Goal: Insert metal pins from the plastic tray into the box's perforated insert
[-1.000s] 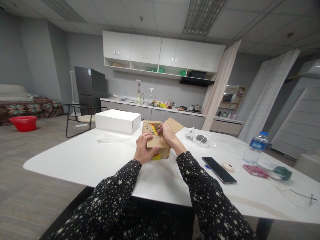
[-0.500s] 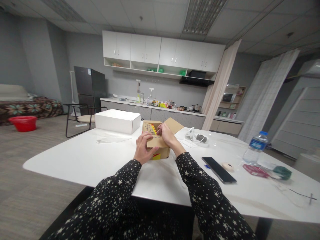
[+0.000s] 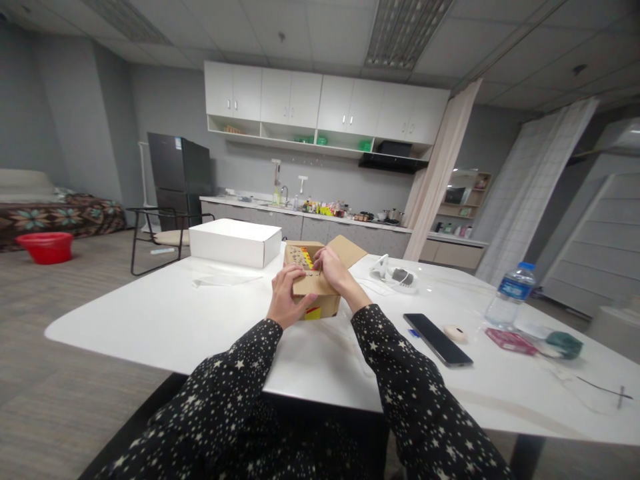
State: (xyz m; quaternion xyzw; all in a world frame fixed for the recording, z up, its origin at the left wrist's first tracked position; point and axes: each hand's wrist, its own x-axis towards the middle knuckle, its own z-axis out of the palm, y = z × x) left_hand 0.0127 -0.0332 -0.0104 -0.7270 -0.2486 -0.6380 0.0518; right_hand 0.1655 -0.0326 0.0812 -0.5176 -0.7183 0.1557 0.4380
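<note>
A small cardboard box [image 3: 325, 307] with yellow and red printing stands on the table in front of me, its lid flaps folded outward. My left hand [image 3: 289, 293] holds the near-left side of the box, with its fingers over the near flap [image 3: 315, 285] and its thumb along the front. Above the box opening, my right hand [image 3: 332, 267] has its fingers bent together in a pinch. What lies between those fingertips is too small to make out. Several small dark spots or pieces show on the box's inner left part. One flap [image 3: 347, 252] sticks out behind my right hand.
A white box [image 3: 235, 241] stands left on the white table [image 3: 150, 327]. To the right are a white device with a cable [image 3: 401, 280], a phone [image 3: 437, 339], a small beige case [image 3: 455, 333], a water bottle [image 3: 511, 293] and a pink packet [image 3: 511, 341].
</note>
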